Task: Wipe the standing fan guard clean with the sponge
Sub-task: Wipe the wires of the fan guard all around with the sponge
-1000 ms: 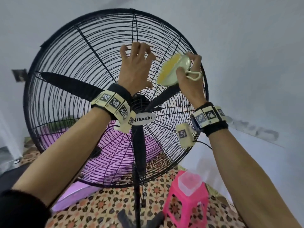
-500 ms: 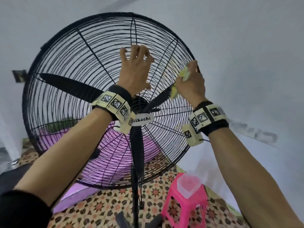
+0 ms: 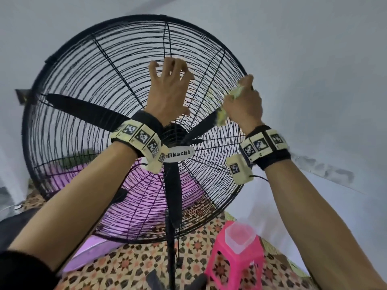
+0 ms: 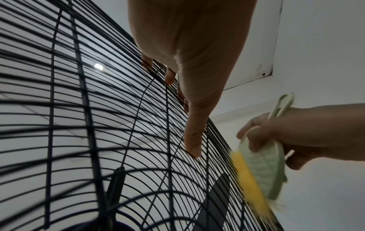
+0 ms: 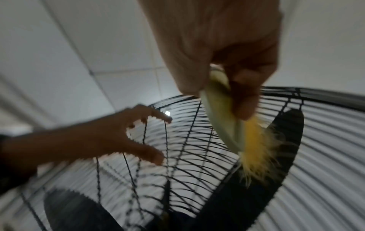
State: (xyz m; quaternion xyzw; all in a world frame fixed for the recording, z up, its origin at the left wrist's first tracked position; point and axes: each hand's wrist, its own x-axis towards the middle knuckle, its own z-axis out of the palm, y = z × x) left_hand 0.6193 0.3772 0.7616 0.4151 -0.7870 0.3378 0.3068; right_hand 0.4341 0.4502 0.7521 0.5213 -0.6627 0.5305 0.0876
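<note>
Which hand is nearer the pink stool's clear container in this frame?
Right. The right hand grips the sponge against the fan guard almost directly above the clear container on the pink stool; the left hand presses the guard further left.

Thin black wire, soft yellow fibres, glossy plastic

The fan guard point(image 3: 100, 84) is matt black metal wire; the blades point(image 3: 83, 110) look smooth dark plastic. The sponge point(image 4: 254, 176) has a ribbed pale-green plastic back and frayed yellow fibres. The stool point(image 3: 236, 260) is glossy pink plastic, under 1 clear plastic tub point(image 3: 239, 236).
</note>
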